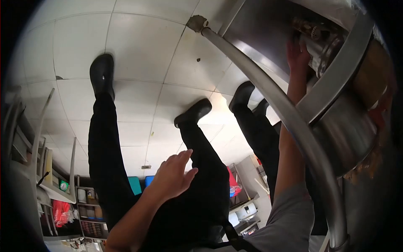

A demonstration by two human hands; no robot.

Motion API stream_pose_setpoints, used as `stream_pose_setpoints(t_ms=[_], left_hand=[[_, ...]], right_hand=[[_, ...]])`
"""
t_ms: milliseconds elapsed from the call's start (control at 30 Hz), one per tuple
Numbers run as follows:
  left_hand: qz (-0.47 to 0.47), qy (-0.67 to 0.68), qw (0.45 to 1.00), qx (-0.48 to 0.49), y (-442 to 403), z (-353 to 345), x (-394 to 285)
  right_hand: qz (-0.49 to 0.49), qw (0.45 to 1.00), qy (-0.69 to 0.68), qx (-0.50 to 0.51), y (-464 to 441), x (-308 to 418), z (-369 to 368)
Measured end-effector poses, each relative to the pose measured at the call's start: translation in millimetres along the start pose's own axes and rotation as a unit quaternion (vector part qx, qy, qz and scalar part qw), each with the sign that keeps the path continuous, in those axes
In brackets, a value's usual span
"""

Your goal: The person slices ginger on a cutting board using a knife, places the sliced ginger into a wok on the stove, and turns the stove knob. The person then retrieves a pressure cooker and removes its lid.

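My left hand (174, 174) hangs in the air in front of my black trousers, its fingers stretched out with nothing in them. My right hand (297, 54) reaches under a steel table, past its tubular leg (268, 88) and a flat metal crossbar (336, 71). The fingers appear extended in the shade, close beside a shiny metal container (325, 52). A dark jar or bottle with a patterned label (310, 29) lies just beyond the fingertips. Whether the hand touches either one I cannot tell. A large steel pot-like vessel (346, 130) sits to the right of my forearm.
Pale floor tiles (138, 46) spread around my black shoes (102, 73). Another person's dark-trousered leg and shoe (242, 95) stand close to the table leg. Behind, upside down, are a rack with containers (90, 206), red bags (62, 212) and a teal bin (134, 185).
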State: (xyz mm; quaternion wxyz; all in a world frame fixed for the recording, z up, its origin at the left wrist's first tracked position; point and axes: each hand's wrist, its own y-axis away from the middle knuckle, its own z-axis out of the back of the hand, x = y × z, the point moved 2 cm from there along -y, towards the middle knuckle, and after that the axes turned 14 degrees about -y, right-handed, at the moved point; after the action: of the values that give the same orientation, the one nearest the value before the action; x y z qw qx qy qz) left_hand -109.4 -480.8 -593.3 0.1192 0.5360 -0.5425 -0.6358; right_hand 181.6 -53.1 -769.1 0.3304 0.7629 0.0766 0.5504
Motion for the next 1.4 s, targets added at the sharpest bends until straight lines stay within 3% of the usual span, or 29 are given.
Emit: stream_pose_setpoints(t_ms=[33, 100, 233, 267, 300, 433, 467, 500, 600, 667, 733, 767, 933, 967, 1000, 1133, 1400], left_hand=[[-0.017, -0.005, 1.000, -0.020, 2, 3, -1], [-0.016, -0.007, 0.999, -0.032, 3, 18, -1], [0.029, -0.023, 0.997, -0.071, 6, 42, -3], [0.027, -0.020, 0.997, -0.065, 9, 45, -7], [0.033, -0.013, 0.998, -0.058, 11, 47, -12], [-0.001, -0.027, 0.999, -0.038, 6, 36, -23], [-0.003, -0.030, 0.999, -0.037, 4, 34, -24], [-0.011, -0.031, 0.999, -0.035, 3, 31, -25], [-0.014, -0.004, 0.999, -0.030, 1, 27, -24], [-0.006, 0.022, 0.999, -0.034, 2, 29, -21], [0.010, 0.010, 1.000, -0.022, 0, 26, -20], [0.008, 0.011, 1.000, -0.024, -2, 27, -22], [0.041, 0.038, 0.998, -0.012, -7, 27, -28], [0.038, 0.037, 0.999, -0.011, -8, 26, -28], [0.028, 0.027, 0.999, -0.025, -10, 26, -28], [0.054, 0.046, 0.996, -0.054, -14, 30, -23], [0.037, 0.041, 0.996, -0.064, -18, 28, -25]], right_hand=[[0.001, 1.000, -0.009, 0.002, -24, -3, 7], [0.009, 0.985, 0.033, 0.168, -48, -12, 3], [0.043, 0.985, 0.016, 0.168, -64, -25, -4], [0.190, 0.936, 0.189, 0.226, -73, -24, -9], [0.324, 0.834, 0.355, 0.273, -78, -23, -10], [0.327, 0.857, 0.328, 0.224, -91, -23, -25], [0.207, 0.937, 0.194, 0.205, -120, -18, -16], [0.079, 0.980, 0.054, 0.177, -135, -15, -5], [0.085, 0.992, 0.019, 0.088, -38, -34, 7], [0.064, 0.990, -0.029, 0.118, -60, -12, 117], [-0.116, 0.925, -0.230, 0.280, -53, 23, 168], [-0.115, 0.925, -0.229, 0.282, -57, 28, 160], [0.043, 0.979, -0.187, 0.061, -42, 84, 78], [-0.015, 0.939, -0.275, 0.208, -30, 71, 62], [-0.021, 0.926, -0.287, 0.244, -33, 67, 54], [0.073, 0.953, -0.251, 0.150, -40, 85, 55], [0.123, 0.961, -0.228, 0.100, -49, 96, 88]])
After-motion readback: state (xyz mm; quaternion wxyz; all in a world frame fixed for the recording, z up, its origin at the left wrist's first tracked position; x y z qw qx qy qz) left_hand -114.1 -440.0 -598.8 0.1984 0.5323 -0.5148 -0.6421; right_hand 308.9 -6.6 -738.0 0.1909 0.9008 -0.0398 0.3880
